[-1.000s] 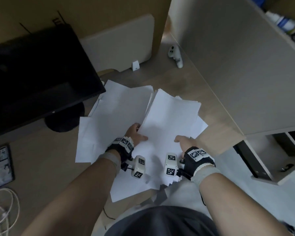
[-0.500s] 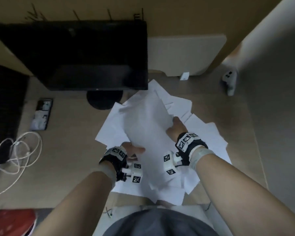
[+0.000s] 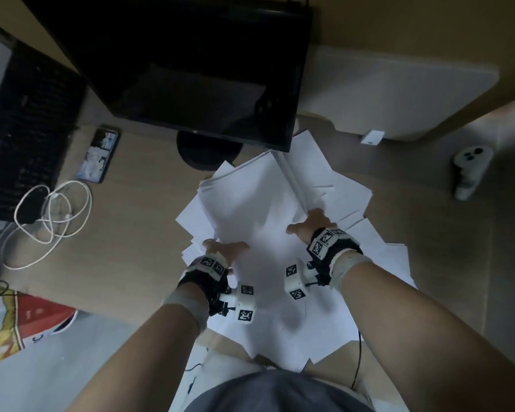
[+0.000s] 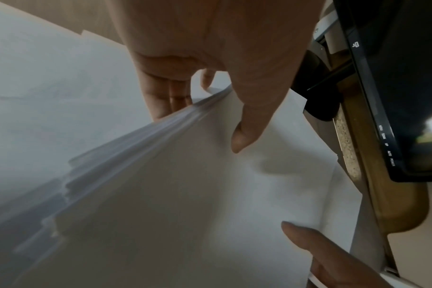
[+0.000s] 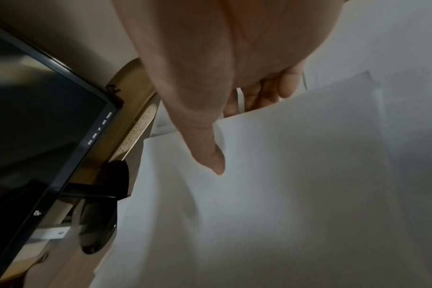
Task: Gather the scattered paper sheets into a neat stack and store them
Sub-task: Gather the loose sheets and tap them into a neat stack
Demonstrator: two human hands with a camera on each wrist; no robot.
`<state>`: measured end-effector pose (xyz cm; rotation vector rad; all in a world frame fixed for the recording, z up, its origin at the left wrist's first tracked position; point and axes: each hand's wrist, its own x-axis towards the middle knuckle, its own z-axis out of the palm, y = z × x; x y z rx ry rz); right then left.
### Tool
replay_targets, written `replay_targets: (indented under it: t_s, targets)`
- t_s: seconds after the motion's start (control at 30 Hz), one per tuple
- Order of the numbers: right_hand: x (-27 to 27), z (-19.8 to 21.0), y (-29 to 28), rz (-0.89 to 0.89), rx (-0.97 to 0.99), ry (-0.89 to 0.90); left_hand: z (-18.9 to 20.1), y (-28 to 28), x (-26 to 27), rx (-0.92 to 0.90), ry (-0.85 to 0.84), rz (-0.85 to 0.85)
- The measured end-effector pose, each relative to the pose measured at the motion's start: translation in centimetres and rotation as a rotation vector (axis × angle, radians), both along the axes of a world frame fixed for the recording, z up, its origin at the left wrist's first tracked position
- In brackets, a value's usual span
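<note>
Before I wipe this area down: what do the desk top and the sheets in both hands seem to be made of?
Desk top: looks like light wood-grain laminate with a matte finish; a raw speckled particleboard edge shows by the monitor. Sheets: plain white matte paper, thin, bending under the left hand and right hand, layered edges visible.

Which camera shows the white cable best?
The head view: the white cable lies coiled on the desk, left of the paper sheets. Neither wrist view shows it, only hands, paper and the monitor.
</note>
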<state>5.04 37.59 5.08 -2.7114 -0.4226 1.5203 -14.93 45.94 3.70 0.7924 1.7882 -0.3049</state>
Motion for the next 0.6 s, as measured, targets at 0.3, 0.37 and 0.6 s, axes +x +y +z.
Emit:
replay_targets:
  t_s: [0.3,0.37,0.6]
  targets:
    - [-0.3,0.2,-0.3,-0.153,0.381,0.079,0.9,1.3,0.0,-0.01,-0.106,-0.042]
    - [-0.5,1.3,-0.2,-0.156,0.431,0.065,-1.3,1.9,-0.6,-0.016,-0.117,-0.039]
    - [-1.1,6.5,0.3,-0.034,0.554,-0.004,-0.4,2.3,0.5,0.01,-0.131,-0.05]
